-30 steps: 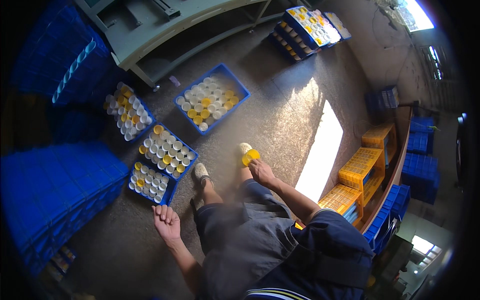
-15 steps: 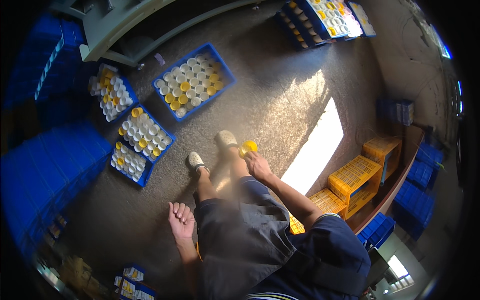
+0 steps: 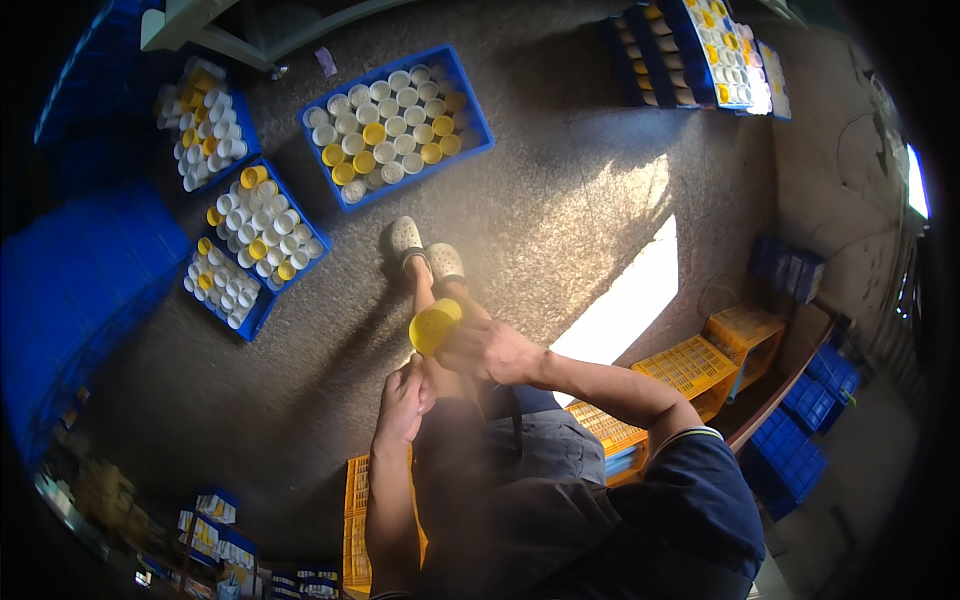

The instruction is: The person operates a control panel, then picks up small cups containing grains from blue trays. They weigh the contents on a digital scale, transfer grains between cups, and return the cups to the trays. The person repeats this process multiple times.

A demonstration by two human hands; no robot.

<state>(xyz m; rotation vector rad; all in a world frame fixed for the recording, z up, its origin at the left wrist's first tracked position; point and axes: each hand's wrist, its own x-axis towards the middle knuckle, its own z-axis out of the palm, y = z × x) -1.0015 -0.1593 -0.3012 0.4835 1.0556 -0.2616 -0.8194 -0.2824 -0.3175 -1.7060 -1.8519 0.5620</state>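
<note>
A round yellow cup (image 3: 435, 327) is in my right hand (image 3: 492, 350), gripped at its right side above my legs. Just below the cup is my left hand (image 3: 403, 400), its fingers curled and pressed together, with the fingertips close to the cup's lower edge. I cannot tell whether those fingertips touch the cup or pinch something small. Beyond my feet, a blue crate (image 3: 345, 207) on the floor holds rows of white and yellow round cups (image 3: 395, 126). My shoes (image 3: 407, 238) are between the crate and my hands.
More blue crates of cups (image 3: 268, 235) lie at the left, near a large blue stack (image 3: 95, 270). Stacked cup crates (image 3: 690, 60) stand far right. Yellow plastic crates (image 3: 690, 368) line the right side, with another yellow crate (image 3: 357, 520) beside my left forearm. A pale frame (image 3: 200, 30) stands far left.
My right hand has brought the yellow cup left and nearer to my body. My left hand has risen from beside my leg to just below the cup. My feet have shifted and the view has turned.
</note>
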